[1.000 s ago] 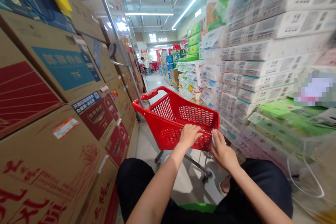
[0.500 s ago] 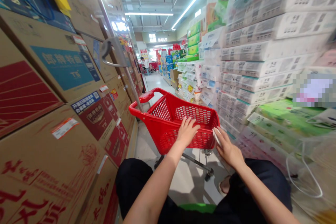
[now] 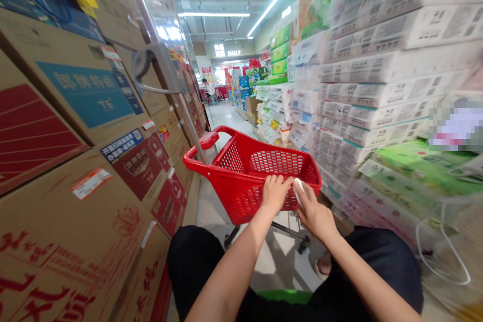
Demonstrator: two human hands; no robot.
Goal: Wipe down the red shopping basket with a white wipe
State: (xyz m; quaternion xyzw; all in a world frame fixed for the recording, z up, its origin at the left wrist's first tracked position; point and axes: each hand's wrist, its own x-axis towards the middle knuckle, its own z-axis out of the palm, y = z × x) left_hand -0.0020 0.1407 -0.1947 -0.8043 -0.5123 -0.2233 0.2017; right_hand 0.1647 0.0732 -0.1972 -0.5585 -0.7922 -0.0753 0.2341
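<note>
head view. a red cart [image 3: 226, 176] with a perforated basket stands on the pale floor [image 3: 211, 211], directly before the seated wearer, and serves as the landmark. the left hand [image 3: 274, 193] lies at the near rim of the cart, its fingers slightly parted and bent over the edge; whether they grip the rim or only rest on it cannot be told. the right hand [image 3: 316, 217], nearer the right end of the cart, has its fingers close together and pinches a small white item [image 3: 299, 192] at the near wall; the make of this item is too small to tell. a metal pole [image 3: 191, 121] with a grey handle [image 3: 158, 68] rises at the left end of the cart. beneath the cart, a wheel [image 3: 304, 244] shows. dark trousers [image 3: 198, 256] flank the wearer's forearms on the near side of the cart, with a green surface [image 3: 287, 297] between the legs. left of the cart, stacked cartons [image 3: 90, 206] form a wall; right of it, white wrapped packs [image 3: 354, 123] are piled high, with green packs [image 3: 426, 163] lower and nearer. beyond the cart, well apart, a person [image 3: 208, 89] is seen.
</note>
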